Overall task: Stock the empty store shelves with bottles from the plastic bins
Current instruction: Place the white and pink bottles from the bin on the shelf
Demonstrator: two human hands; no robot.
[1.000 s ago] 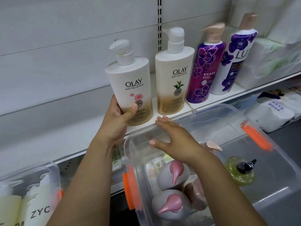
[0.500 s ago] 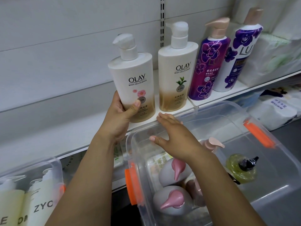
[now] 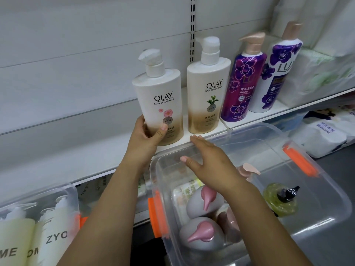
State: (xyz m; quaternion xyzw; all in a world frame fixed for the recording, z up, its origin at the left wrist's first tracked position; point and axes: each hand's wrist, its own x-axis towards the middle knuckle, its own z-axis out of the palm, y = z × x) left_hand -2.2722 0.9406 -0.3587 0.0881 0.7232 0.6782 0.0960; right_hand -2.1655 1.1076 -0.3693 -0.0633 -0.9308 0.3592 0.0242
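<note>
- The left hand (image 3: 143, 138) is gripping the lower part of a white-and-gold pump bottle with a pink flower label (image 3: 160, 104), standing it at the front edge of the white metal shelf (image 3: 57, 162).
- The right hand (image 3: 209, 160), fingers straight and holding nothing, is hovering over the clear plastic bin's (image 3: 307, 150) back rim.

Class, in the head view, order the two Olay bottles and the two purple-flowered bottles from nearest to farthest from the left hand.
1. Pink-flower Olay bottle, gripped by the left hand.
2. Green-leaf Olay bottle, next on its right.
3. Dark purple bottle, further right.
4. White-and-purple bottle, far right.
</note>
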